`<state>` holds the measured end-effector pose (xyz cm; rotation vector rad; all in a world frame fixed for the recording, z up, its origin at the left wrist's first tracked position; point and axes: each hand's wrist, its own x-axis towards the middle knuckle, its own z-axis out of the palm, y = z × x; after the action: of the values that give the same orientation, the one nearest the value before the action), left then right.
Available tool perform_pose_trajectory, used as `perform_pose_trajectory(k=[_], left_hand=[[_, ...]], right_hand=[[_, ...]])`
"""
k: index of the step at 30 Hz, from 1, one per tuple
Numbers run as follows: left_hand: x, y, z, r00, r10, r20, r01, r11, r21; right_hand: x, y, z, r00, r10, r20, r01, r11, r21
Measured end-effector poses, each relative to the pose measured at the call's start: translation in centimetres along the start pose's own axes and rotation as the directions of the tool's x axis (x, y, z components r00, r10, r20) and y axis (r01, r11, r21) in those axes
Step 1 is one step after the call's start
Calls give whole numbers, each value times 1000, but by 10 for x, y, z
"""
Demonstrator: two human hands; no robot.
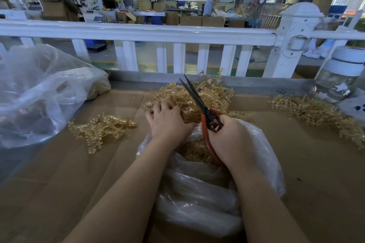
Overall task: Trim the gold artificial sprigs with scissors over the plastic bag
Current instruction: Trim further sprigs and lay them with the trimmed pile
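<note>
Gold artificial sprigs [209, 94] — pale, glittery plastic stems with short beaded side branches — lie heaped at the middle of the cardboard-covered tabletop [59, 173]. The left hand [167, 122] rests on the near edge of the heap, its grip curled into the sprigs. The right hand [231, 140] holds the scissors [199, 102], grip clamped round the orange handles; the dark blades stand slightly apart, pointing away over the heap. Smaller piles [102, 130] lie to left and right. Below the hands, the open clear plastic bag [262, 152] contains gold trimmings — a second, larger bag [39, 92] sits at far left, contents indistinct.
</note>
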<state>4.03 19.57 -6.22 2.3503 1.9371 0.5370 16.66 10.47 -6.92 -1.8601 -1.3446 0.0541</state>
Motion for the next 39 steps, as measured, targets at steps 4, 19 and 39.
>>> perform_pose_trajectory(k=[4,19,39], left_hand=[[1,-2,-3,993,-8,-118,6,1000,-10],[-6,-23,-46,952,-288,106,60,-164,-985],[-47,-7,-60,962,-155,224,140,-423,-895]], right_hand=[[0,0,-1,1000,6,14,-6,1000,-1],[0,-3,-1,999,33,8,-33,999,25],[2,-9,-8,986,112,125,-166,765,622]])
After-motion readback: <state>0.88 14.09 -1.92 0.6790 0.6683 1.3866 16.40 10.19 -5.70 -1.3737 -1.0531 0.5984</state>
